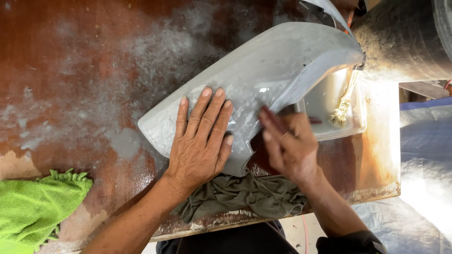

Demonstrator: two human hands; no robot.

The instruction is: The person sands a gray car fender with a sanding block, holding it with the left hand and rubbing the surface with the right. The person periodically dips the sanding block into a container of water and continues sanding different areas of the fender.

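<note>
The left hand [200, 141] lies spread flat on the grey panel [263, 80] across the wet tabletop [70, 70]; the right hand [287, 143] pinches a dark sanding piece [272, 117] at its edge. On that slick, the panel could skid into the tray [360, 120].

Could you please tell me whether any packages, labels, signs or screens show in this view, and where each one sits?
None are in view.
The nearest thing to a package is a plain white plastic tub, unlabelled, at the table's right end behind the right hand, with a brush in it.
The grey moulded panel under the left hand shows no sticker.
</note>
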